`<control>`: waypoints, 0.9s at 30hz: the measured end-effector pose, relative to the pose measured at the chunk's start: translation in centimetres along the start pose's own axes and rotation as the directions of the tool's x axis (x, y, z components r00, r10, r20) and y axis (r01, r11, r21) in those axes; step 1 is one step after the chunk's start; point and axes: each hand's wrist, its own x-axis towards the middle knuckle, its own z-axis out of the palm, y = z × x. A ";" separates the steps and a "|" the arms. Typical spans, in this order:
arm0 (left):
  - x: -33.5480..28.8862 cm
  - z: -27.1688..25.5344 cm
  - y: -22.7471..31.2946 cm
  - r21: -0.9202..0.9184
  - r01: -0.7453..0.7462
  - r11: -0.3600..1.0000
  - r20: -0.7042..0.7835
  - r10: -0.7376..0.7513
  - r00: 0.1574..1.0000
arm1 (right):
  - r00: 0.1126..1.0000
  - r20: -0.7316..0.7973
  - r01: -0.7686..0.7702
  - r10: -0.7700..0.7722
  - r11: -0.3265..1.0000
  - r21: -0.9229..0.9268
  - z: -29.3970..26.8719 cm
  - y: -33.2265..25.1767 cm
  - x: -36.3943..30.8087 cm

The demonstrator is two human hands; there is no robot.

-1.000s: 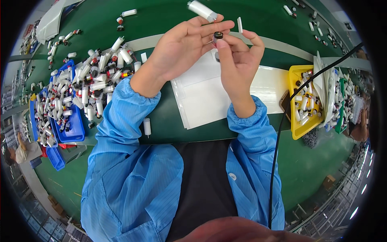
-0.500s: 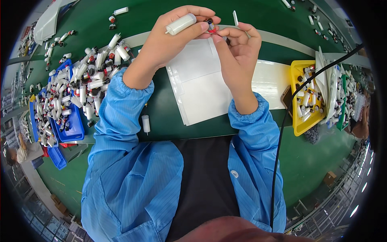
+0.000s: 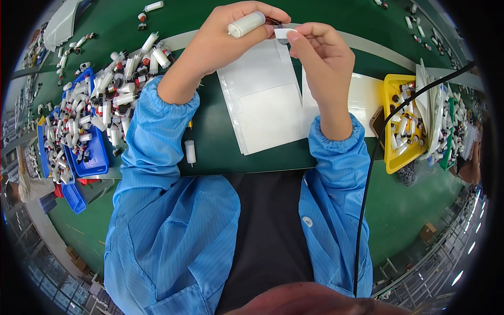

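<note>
My left hand (image 3: 218, 44) is closed on a white translucent cylinder (image 3: 247, 24) with a small nozzle at its left end. Dark wires (image 3: 272, 21) show at the cylinder's right end, between my left fingertips. My right hand (image 3: 328, 60) pinches a small white strip (image 3: 284, 33) between thumb and forefinger, at the left fingertips. A round grey part (image 3: 283, 41) shows just below the strip; whether the strip touches it, I cannot tell. Beneath both hands lie white sheets (image 3: 270, 113) on the green table.
A heap of similar cylinders (image 3: 125, 100) and blue trays (image 3: 94, 157) stand at the left. A loose cylinder (image 3: 190, 151) lies by my left sleeve. At the right, a yellow tray (image 3: 391, 163) holds several pieces. A black cable (image 3: 362, 220) crosses beside my right arm.
The white strip, earlier upright above my right fingers, now lies sideways at my left fingertips, pinched by the right thumb and forefinger. My right hand has shifted slightly right; the red piece is no longer visible.
</note>
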 end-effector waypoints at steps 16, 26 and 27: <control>-0.1 0.3 -2.0 0.105 -0.112 0.988 -0.010 0.114 0.993 | 0.992 -0.086 -0.102 0.094 0.991 -0.092 0.8 1.1 0.2; -0.5 -0.1 -1.5 -0.143 -0.104 0.984 0.048 0.112 0.993 | 0.989 -0.035 -0.139 0.143 0.986 0.097 -0.8 2.5 1.0; -0.7 0.4 -1.3 -0.192 -0.091 0.977 0.067 0.106 0.992 | 0.963 0.073 -0.268 0.258 0.937 0.224 -1.4 2.5 0.8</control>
